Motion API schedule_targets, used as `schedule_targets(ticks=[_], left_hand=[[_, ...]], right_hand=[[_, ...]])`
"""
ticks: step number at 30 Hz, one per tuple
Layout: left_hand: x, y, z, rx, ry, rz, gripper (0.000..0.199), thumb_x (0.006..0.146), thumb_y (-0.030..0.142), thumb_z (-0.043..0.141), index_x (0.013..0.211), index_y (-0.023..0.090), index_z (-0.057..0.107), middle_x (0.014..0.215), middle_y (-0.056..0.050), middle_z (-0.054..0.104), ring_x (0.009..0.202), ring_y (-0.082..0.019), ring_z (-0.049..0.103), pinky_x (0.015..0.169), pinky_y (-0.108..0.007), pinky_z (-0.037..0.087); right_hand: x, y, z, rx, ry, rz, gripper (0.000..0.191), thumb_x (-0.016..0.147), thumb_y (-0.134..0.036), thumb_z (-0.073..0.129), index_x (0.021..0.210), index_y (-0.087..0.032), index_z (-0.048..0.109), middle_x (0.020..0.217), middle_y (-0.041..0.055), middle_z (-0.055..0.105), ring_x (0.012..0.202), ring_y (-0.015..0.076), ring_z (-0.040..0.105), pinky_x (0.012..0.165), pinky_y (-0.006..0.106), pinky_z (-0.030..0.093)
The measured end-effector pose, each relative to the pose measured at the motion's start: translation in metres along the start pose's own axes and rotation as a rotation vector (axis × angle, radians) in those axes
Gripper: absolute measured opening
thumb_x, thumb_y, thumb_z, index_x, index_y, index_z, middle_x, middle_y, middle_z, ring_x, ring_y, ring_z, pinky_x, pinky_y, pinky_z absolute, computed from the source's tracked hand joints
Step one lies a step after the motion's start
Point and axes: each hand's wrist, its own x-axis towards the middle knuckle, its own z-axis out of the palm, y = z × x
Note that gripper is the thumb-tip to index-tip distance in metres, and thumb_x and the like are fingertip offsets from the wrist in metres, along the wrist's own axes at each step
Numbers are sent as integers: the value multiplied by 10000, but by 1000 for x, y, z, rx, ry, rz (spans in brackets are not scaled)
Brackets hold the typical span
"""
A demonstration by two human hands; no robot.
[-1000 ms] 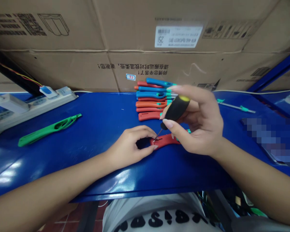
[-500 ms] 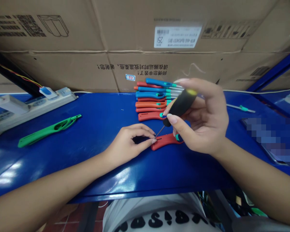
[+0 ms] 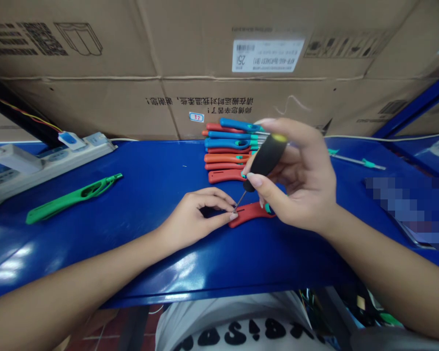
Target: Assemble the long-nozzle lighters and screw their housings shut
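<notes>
Workshop bench (image 3: 149, 170) with screwdriver (image 3: 266, 158) and carton (image 3: 197, 53)

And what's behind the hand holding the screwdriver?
Partly behind the right hand are red, orange and blue handles with silver rods. Another rod shows farther right. Whatever lies between is covered.

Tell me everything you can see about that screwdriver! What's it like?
The screwdriver has a thick black, plastic-looking handle with a yellow end, and a thin, metal-looking shaft. The right hand grips the handle. It slants, yellow end up, shaft pointing down at one end of a red piece. The left hand crowds the tip, so I can't tell what it touches.
</notes>
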Motion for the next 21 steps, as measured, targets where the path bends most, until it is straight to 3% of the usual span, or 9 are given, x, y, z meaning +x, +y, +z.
schedule_targets(ticks=[4,9,14,21], left_hand=[[-1,-2,1,26,-16,4,31,851,182,778,862,194,804,994,-44,750,915,-148,728,916,-279,567],[-1,-2,1,67,-33,22,31,861,185,762,869,184,792,1000,-52,753,964,-170,726,921,-295,569],[-3,-1,1,122,-66,50,73,857,213,777,926,188,781,1036,-54,751,971,-178,724,936,-320,570],[-4,-1,0,170,-79,79,180,837,222,801,1013,200,768,1084,-57,745,1004,-191,722,964,-340,571]], right_hand=[[-2,3,-1,-3,-89,-8,612,930,-180,661,1462,-377,433,1492,21,545,1117,206,720,720,249,672],[-3,1,0,13,-106,-41,678,902,-111,666,1472,-403,443,1349,-1,628,1038,174,734,763,267,685],[-4,0,0,-40,-113,-60,662,908,-124,660,1479,-376,437,1459,16,556,1112,211,711,854,351,690],[-4,1,-3,-110,-137,-90,660,925,-153,650,1496,-386,415,1482,17,554,1149,234,704,891,386,680]])
